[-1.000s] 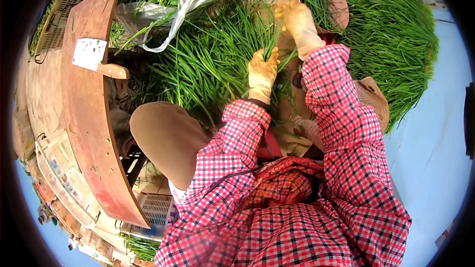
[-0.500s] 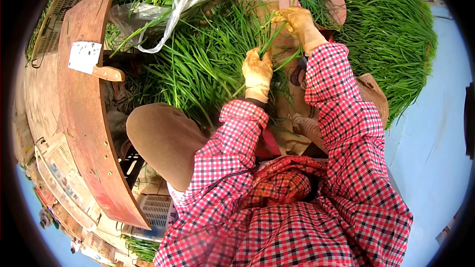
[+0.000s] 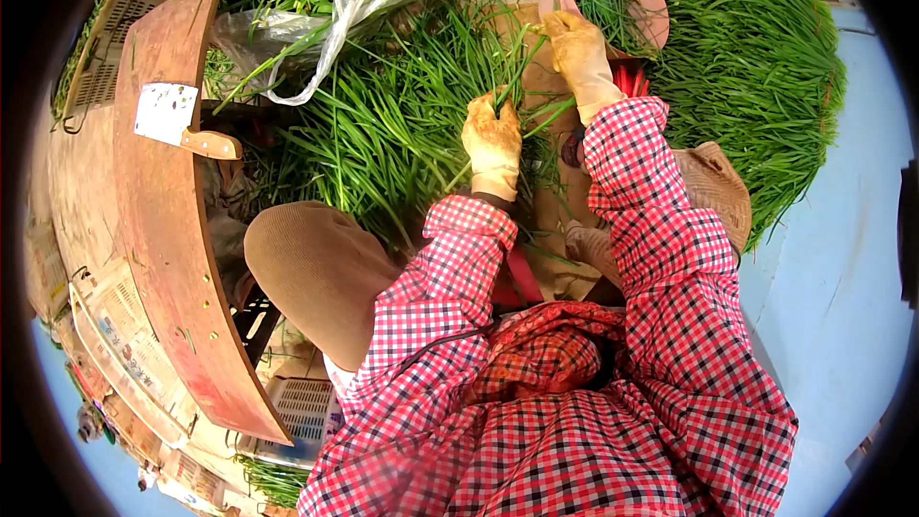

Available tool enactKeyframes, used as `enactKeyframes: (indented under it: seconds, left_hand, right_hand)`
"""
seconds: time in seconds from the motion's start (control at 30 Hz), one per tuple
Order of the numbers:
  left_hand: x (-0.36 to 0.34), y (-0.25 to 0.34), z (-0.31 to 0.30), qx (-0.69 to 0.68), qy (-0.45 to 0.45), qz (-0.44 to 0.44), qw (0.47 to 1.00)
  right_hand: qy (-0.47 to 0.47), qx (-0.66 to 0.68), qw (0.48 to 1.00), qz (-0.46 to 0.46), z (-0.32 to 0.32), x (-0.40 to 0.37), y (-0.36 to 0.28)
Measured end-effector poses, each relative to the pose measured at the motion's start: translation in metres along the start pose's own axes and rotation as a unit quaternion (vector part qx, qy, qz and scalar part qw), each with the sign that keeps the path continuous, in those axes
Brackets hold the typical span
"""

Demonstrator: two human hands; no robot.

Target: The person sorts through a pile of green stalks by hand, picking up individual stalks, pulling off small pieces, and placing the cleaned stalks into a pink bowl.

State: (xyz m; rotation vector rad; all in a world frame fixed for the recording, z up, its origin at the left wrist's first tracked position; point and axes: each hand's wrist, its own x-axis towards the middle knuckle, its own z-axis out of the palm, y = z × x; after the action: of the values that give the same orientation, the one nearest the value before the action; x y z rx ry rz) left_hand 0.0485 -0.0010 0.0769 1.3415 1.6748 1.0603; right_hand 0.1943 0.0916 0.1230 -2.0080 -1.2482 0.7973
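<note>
My left hand [image 3: 491, 142], in a stained yellowish glove, is closed around a few long garlic chives [image 3: 529, 62] at the edge of a loose pile of garlic chives [image 3: 383, 124]. To its right, my gloved right hand [image 3: 577, 50] pinches at the upper end of these stalks, its fingertips partly hidden. A pink tub [image 3: 653, 2] with green stalks in it lies just beyond my right hand. Below the tub, by my right wrist, are some red strips [image 3: 632, 81].
A large bank of neatly stacked garlic chives [image 3: 747, 86] lies at the right. On the left, a cleaver [image 3: 182, 124] rests on a long wooden board [image 3: 163, 220], its handle over the edge. A clear plastic bag [image 3: 383, 0] lies behind the loose pile. My knee [image 3: 316, 258] is near the board.
Both hands have shifted slightly left. My right hand has drawn away from the tub's rim, and more of the red strips beside my wrist now shows.
</note>
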Motion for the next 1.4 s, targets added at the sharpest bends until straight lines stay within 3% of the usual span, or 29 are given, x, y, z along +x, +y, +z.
enactKeyframes:
  seconds: [0.07,0.13,0.23,0.27,0.43,0.5,0.53,0.63,0.67,0.73,0.8,0.83,0.87,0.9,1.07,1.17,1.33,1.4]
  left_hand:
    - [-0.001,0.001,0.0,0.002,0.007,0.017,1.0]
    - [-0.002,0.001,-0.002,0.007,0.012,0.043,0.999]
    - [-0.005,0.021,-0.016,-0.044,-0.032,-0.05,0.997]
    - [-0.004,0.015,-0.013,-0.011,-0.03,-0.021,0.999]
    - [-0.002,-0.006,-0.002,0.098,0.002,0.084,0.992]
    - [-0.002,0.004,-0.007,0.062,-0.01,0.037,0.997]
    - [-0.002,0.007,-0.009,0.045,-0.015,0.014,0.999]
    - [-0.002,0.006,-0.009,0.025,-0.01,0.004,1.0]
    - [-0.001,0.005,-0.008,0.036,-0.007,0.007,0.999]
    - [-0.001,-0.002,-0.003,0.036,-0.011,0.034,0.999]
    - [0.001,-0.004,-0.001,0.041,-0.009,0.087,0.995]
    - [0.002,-0.005,0.0,-0.031,-0.064,0.018,0.997]
    - [0.005,-0.004,0.001,-0.102,-0.119,-0.051,0.986]
    - [0.006,-0.003,0.001,-0.172,-0.171,-0.119,0.963]
    - [0.007,0.015,-0.007,-0.308,-0.198,-0.2,0.909]
    - [0.007,0.012,-0.007,-0.299,-0.25,-0.186,0.902]
    - [0.004,0.007,-0.001,-0.3,-0.256,-0.207,0.895]
    - [0.004,0.012,-0.005,-0.258,-0.263,-0.184,0.911]
  right_hand:
    - [0.069,-0.155,0.96,-0.224,0.004,0.01,0.012]
    - [0.05,-0.209,0.967,-0.139,0.001,0.005,-0.003]
    - [-0.008,-0.262,0.964,-0.049,0.006,0.004,-0.015]
    - [-0.032,-0.274,0.961,-0.026,0.009,0.008,-0.014]
    - [-0.19,-0.443,0.876,0.023,0.025,0.021,0.004]
    - [-0.246,-0.502,0.828,0.044,0.027,0.022,-0.003]
    - [-0.243,-0.503,0.829,0.013,0.027,0.031,0.021]
    - [-0.372,-0.619,0.681,-0.121,0.027,0.023,0.005]
    - [-0.372,-0.578,0.716,-0.12,0.027,0.023,0.008]
    - [-0.281,-0.545,0.741,-0.273,0.013,0.018,0.021]
    - [-0.273,-0.327,0.876,-0.228,0.001,0.017,0.022]
    - [-0.266,-0.209,0.917,-0.213,-0.004,0.017,0.022]
    - [-0.22,0.037,0.974,-0.031,-0.002,0.01,0.017]
    - [-0.153,0.28,0.935,0.153,-0.001,0.005,0.012]
    - [-0.081,0.263,0.948,0.158,-0.005,-0.002,0.005]
    - [-0.069,0.27,0.947,0.16,-0.007,-0.001,0.011]
    - [-0.012,0.275,0.948,0.159,-0.013,-0.005,0.007]
    - [-0.028,0.239,0.969,0.052,-0.01,-0.002,0.026]
